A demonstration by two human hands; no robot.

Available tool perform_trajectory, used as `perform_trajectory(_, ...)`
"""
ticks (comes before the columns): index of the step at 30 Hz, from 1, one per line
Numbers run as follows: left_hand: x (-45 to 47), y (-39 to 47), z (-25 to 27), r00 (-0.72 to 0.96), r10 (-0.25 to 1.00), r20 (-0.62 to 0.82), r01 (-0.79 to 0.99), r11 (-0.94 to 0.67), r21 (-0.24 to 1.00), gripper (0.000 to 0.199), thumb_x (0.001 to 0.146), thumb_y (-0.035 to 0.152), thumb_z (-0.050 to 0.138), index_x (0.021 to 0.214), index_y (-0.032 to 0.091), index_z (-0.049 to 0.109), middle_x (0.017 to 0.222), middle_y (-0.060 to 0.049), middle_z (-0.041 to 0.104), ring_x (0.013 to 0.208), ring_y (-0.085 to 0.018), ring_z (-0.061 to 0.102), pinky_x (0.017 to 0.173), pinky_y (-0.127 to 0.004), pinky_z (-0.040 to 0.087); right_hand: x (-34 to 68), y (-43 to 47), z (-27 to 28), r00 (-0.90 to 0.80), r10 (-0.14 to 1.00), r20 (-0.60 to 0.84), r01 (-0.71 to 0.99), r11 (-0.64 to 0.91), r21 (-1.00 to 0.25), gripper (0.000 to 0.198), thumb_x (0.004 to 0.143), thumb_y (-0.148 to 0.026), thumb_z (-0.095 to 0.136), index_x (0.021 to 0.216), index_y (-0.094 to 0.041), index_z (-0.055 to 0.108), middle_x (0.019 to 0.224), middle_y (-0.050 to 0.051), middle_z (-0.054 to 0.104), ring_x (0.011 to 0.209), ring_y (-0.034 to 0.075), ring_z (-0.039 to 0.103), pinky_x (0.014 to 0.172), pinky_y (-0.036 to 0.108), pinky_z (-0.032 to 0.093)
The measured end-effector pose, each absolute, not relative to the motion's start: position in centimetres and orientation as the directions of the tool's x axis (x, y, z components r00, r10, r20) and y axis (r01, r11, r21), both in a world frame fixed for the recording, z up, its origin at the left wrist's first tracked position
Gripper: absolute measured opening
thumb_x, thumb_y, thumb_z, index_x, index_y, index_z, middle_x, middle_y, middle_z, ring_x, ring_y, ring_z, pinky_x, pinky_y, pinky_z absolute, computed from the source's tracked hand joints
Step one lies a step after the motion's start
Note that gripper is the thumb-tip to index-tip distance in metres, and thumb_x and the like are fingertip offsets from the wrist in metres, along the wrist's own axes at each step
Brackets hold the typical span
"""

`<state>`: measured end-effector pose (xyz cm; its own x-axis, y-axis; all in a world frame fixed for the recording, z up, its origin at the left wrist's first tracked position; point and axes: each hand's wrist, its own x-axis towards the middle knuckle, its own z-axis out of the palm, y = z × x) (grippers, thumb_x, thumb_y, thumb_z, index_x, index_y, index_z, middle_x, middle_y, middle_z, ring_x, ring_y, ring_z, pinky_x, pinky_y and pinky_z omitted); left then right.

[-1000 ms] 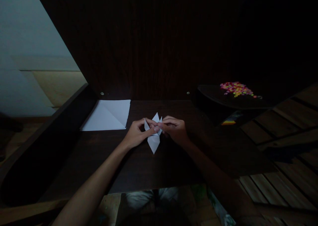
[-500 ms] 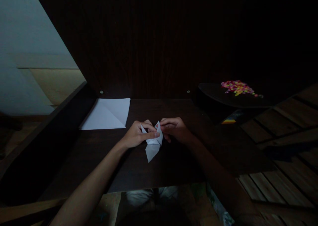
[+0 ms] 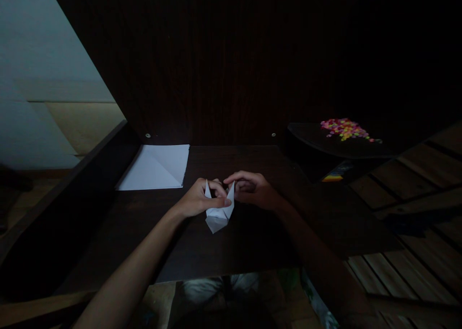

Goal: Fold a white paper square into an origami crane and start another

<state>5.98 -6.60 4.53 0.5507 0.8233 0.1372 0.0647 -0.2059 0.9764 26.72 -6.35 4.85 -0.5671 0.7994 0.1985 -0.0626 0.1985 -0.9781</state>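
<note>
A white folded origami paper (image 3: 216,223) is held over the dark desk, with two narrow points standing up and a broad flap hanging toward me. My left hand (image 3: 202,197) is closed on it, the thumb pressed across its middle and the fingers behind. At its right-hand point, my right hand (image 3: 254,189) is closed with the index finger curled over behind the tip. Some of the right fingertips are hidden by the paper.
A stack of white paper sheets (image 3: 155,167), the top one creased, lies at the back left of the desk (image 3: 187,252). On a curved shelf (image 3: 306,134) to the right sits a pile of small colourful pieces (image 3: 344,128). A dark panel (image 3: 216,69) rises behind.
The lower flap has tipped and looks shorter, and the right-hand point has turned more upright. My right index finger has reached further left behind the tip.
</note>
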Motion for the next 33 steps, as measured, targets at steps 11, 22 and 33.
perform_trajectory(11, 6.0, -6.5, 4.4, 0.465, 0.863, 0.199, 0.140, -0.293, 0.946, 0.019, 0.074, 0.034, 0.076, 0.070, 0.016, 0.071, 0.069, -0.001, 0.061, 0.065, -0.013, 0.054, 0.063, -0.025, 0.040, 27.1, -6.5, 6.4, -0.523, 0.680, 0.514, 0.222, 0.691, -0.688, 0.012, 0.084, -0.024, 0.066, 0.093, -0.019, 0.073, 0.084, 0.005, 0.067, 0.067, 0.014, 0.058, 0.060, 0.026, 0.044)
perform_trajectory(22, 6.0, -6.6, 4.4, 0.392, 0.855, 0.341, 0.150, -0.425, 0.893, 0.019, 0.078, 0.037, 0.075, 0.075, 0.018, 0.072, 0.074, -0.002, 0.062, 0.073, -0.016, 0.056, 0.068, -0.029, 0.043, 27.0, -6.2, 5.5, -0.452, 0.618, 0.643, 0.246, 0.779, -0.576, 0.008, 0.086, -0.024, 0.067, 0.085, -0.021, 0.074, 0.089, 0.006, 0.067, 0.078, 0.016, 0.063, 0.066, 0.029, 0.050)
perform_trajectory(33, 5.8, -6.6, 4.6, 0.261, 0.826, 0.499, 0.158, -0.546, 0.823, 0.013, 0.080, 0.031, 0.073, 0.078, 0.019, 0.072, 0.074, -0.003, 0.064, 0.073, -0.017, 0.058, 0.071, -0.031, 0.044, 27.3, -6.3, 5.8, -0.483, 0.678, 0.554, 0.214, 0.705, -0.676, 0.013, 0.087, -0.023, 0.066, 0.097, -0.022, 0.075, 0.094, 0.006, 0.072, 0.082, 0.016, 0.067, 0.071, 0.029, 0.052)
